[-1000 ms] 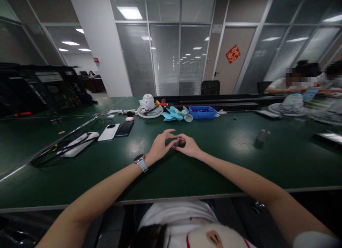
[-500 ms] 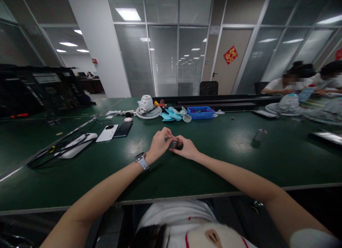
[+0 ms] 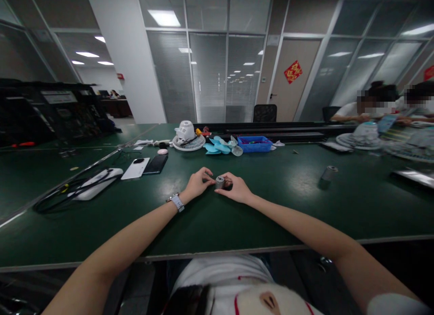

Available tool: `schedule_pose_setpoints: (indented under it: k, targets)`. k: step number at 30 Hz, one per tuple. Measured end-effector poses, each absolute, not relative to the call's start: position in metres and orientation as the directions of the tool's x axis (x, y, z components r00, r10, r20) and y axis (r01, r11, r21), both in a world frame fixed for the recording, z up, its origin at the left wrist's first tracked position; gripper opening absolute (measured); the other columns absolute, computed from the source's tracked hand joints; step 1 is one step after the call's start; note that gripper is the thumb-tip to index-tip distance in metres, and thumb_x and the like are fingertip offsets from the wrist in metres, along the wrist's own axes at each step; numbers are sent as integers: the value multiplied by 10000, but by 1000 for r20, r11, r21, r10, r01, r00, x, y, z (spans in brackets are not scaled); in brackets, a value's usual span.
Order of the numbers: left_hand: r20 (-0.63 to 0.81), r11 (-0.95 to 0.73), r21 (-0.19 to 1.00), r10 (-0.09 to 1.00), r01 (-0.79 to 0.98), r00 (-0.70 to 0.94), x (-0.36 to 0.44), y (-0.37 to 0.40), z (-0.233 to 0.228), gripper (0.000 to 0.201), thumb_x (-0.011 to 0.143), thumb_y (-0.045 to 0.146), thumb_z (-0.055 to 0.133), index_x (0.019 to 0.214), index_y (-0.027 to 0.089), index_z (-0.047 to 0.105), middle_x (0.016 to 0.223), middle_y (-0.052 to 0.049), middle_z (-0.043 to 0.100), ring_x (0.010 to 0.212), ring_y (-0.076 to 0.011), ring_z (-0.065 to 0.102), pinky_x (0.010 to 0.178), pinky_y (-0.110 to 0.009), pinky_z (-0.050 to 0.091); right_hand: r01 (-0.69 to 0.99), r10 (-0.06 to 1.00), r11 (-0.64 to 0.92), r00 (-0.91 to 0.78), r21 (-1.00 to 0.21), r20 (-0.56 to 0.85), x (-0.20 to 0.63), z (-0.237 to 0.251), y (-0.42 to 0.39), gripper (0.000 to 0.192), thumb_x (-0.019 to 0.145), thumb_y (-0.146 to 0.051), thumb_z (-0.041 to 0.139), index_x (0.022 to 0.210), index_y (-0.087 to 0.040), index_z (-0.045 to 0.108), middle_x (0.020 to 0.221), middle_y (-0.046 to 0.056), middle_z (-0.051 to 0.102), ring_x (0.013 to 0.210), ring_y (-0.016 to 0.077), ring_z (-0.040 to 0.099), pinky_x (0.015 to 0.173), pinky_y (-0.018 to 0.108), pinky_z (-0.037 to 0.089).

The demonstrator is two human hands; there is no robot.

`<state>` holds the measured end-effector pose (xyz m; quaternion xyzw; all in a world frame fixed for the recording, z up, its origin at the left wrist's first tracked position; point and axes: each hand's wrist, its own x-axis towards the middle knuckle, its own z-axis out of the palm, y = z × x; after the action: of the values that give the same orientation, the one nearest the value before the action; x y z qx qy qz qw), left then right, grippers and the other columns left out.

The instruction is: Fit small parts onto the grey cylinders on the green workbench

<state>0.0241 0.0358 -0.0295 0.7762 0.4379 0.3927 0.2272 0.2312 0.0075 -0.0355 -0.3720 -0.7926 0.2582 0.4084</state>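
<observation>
A small grey cylindrical motor [image 3: 219, 182] stands on the green table [image 3: 257, 202] between my two hands. My right hand [image 3: 237, 188] grips it from the right with fingers curled around its side. My left hand [image 3: 197, 182], with a watch on the wrist, rests on the table just left of the motor, its fingertips touching or nearly touching it.
Two phones [image 3: 145, 166] and a white power strip with cables [image 3: 95, 183] lie at the left. A white fan grille [image 3: 188, 141], blue fan blades [image 3: 219, 146] and a blue tray [image 3: 255, 143] sit farther back. Another grey cylinder [image 3: 328, 172] stands at the right. Other people work at the far right.
My left hand has come down from above the motor to the table beside it. The motor's top now shows, with my right hand still on it.
</observation>
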Motion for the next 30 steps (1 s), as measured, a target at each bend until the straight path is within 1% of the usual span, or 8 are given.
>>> schedule_pose_setpoints:
  k: [4, 8, 12, 18, 22, 25, 27, 30]
  targets:
    - [401, -499, 730, 866, 466, 298, 22, 37, -31, 314, 781, 333, 717, 1022, 214, 553, 880, -38, 777, 905, -205, 726, 850, -337, 523, 360, 824, 565, -294, -743, 484, 245, -29, 22, 437, 702, -362, 798, 1060, -196, 611, 1028, 65, 719, 903, 195, 696, 786, 327, 566]
    - [396, -424, 744, 902, 517, 169, 19, 41, -34, 284, 849, 391, 632, 1062, 212, 576, 985, -62, 767, 925, -209, 716, 809, -329, 524, 566, 805, 492, -6, -661, 594, 310, -18, 58, 442, 713, -385, 777, 1078, -193, 616, 1031, 85, 723, 917, 223, 698, 813, 356, 554]
    - [359, -313, 770, 933, 557, 28, 16, 47, -37, 216, 877, 324, 556, 1051, 205, 603, 1014, -71, 758, 929, -215, 708, 811, -339, 519, 807, 739, 57, 362, -588, 568, 404, -17, 87, 467, 725, -389, 758, 1121, -188, 616, 1006, 109, 727, 904, 268, 697, 843, 406, 528]
    - [336, -293, 780, 942, 553, 26, 16, 45, -34, 230, 869, 233, 454, 1001, 203, 639, 945, -47, 762, 940, -201, 695, 871, -339, 494, 702, 608, -360, 676, -614, 416, 480, -32, 91, 504, 721, -384, 764, 1143, -157, 610, 1065, 182, 691, 1018, 329, 655, 874, 431, 496]
    - [334, -285, 766, 942, 576, 22, 17, 41, -30, 256, 856, 237, 429, 962, 202, 659, 889, -37, 759, 889, -199, 690, 828, -323, 493, 664, 620, -398, 703, -633, 348, 479, -33, 87, 602, 718, -354, 763, 1240, -154, 541, 1157, 201, 646, 1074, 332, 625, 893, 436, 482]
    - [322, -275, 766, 946, 581, 23, 19, 38, -27, 254, 844, 233, 423, 913, 201, 664, 857, -31, 755, 863, -193, 690, 801, -305, 493, 735, 539, -334, 663, -591, 520, 455, -23, 85, 791, 704, -327, 752, 1380, -121, 396, 1369, 251, 497, 1242, 354, 506, 984, 490, 417]
    - [310, -268, 766, 950, 584, 30, 19, 37, -25, 250, 836, 230, 420, 885, 200, 664, 840, -28, 751, 842, -189, 688, 781, -294, 493, 853, 524, -202, 509, -481, 683, 423, -16, 81, 785, 739, -323, 704, 1411, -110, 359, 1468, 248, 393, 1343, 355, 393, 1054, 523, 338]
    - [306, -271, 760, 951, 591, 42, 19, 37, -25, 250, 831, 233, 419, 861, 202, 665, 819, -23, 745, 817, -186, 683, 760, -287, 494, 941, 670, 158, 120, -299, 733, 355, -13, 65, 540, 868, -332, 560, 1366, -146, 467, 1478, 187, 425, 1358, 318, 383, 1086, 520, 311]
